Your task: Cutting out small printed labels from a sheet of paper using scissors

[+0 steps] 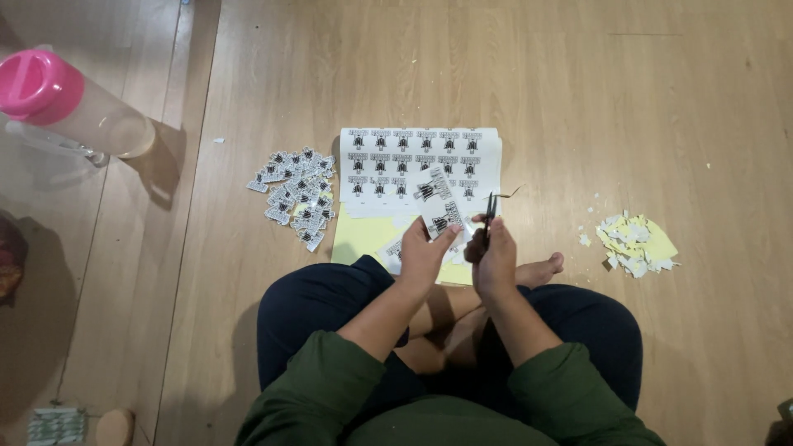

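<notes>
I sit cross-legged on a wooden floor. My left hand [423, 252] holds a strip of white printed stickers [438, 206] up over my lap. My right hand [494, 256] grips small black scissors [490, 213], blades pointing away from me and touching the strip's right edge. Just beyond my hands lies a white sheet of printed stickers [421, 165] in rows, on top of a pale yellow backing sheet [363, 235].
A pile of cut-out stickers [296, 194] lies left of the sheet. A heap of yellow and white paper scraps [636, 244] sits to the right. A clear bottle with a pink lid [66, 103] stands far left. A small green-and-white pack [56, 425] lies at the bottom left.
</notes>
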